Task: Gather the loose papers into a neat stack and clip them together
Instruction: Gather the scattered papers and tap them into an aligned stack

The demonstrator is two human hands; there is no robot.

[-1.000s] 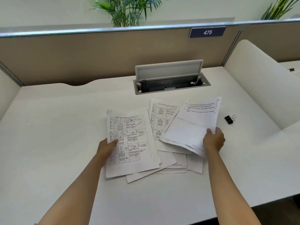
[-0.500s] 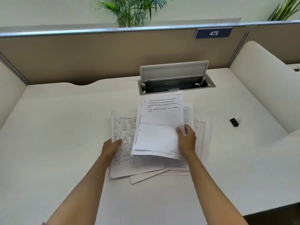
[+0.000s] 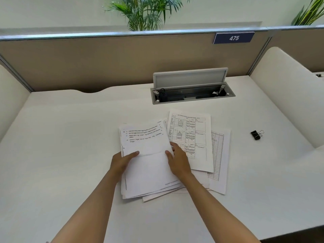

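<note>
A loose pile of printed white papers (image 3: 148, 172) lies on the white desk in front of me. Its top sheet has a few lines of text and a fold across the middle. My left hand (image 3: 121, 162) holds the pile's left edge, thumb on top. My right hand (image 3: 178, 162) grips the right edge, thumb on the top sheet. To the right, a sheet with tables (image 3: 191, 137) and another gridded sheet (image 3: 219, 155) lie spread out, partly under my right hand. A black binder clip (image 3: 256, 135) sits alone further right.
An open cable box (image 3: 191, 93) with a raised lid is sunk into the desk (image 3: 61, 155) behind the papers. A tan partition (image 3: 105, 64) with a "475" plate bounds the back. A white curved divider (image 3: 289, 95) stands at the right.
My right hand carried the text sheets left and set them on the left pile, covering the table sheet there. My left hand now holds that pile's edge. The camera shifted.
</note>
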